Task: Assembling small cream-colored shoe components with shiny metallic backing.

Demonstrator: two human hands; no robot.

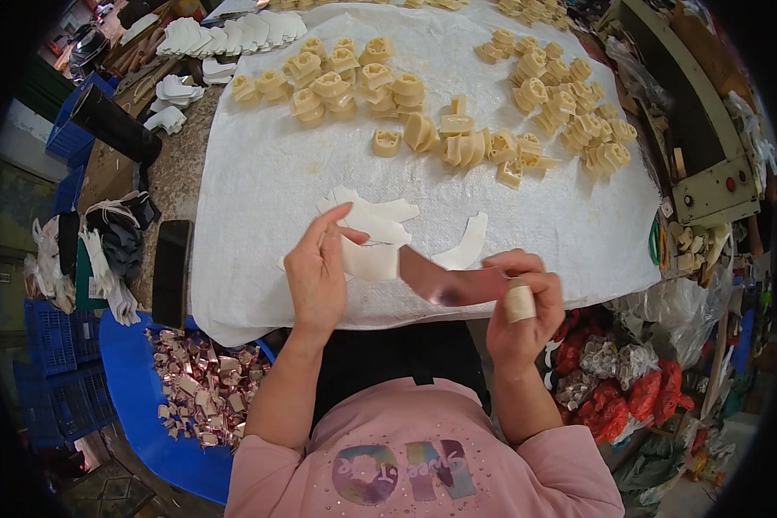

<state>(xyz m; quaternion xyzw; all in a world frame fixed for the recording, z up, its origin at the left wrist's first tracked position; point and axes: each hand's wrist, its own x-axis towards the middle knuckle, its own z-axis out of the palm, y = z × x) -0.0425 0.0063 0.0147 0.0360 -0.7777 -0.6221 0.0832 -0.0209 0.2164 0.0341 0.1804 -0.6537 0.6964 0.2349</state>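
Note:
My right hand [527,302] grips one end of a shiny, pinkish, mirror-like curved strip [453,287], with a beige wrap [519,304] around one finger. The strip's other end meets the edge of a white curved piece [373,262]; whether they are joined I cannot tell. Over that white piece is my left hand [318,272], its index finger and thumb apart; the other fingers are partly hidden. Several white cut-out pieces [375,220] lie overlapping just beyond it. Another white curved piece [466,244] rests on the cloth between my hands.
Cream moulded parts [380,82] spread over the far white cloth [259,198]. Left are stacked white pieces [233,34], a black cylinder [116,125] and a phone [173,272]. A blue tub [138,414] holds small pinkish pieces. Red bags [643,393] sit lower right.

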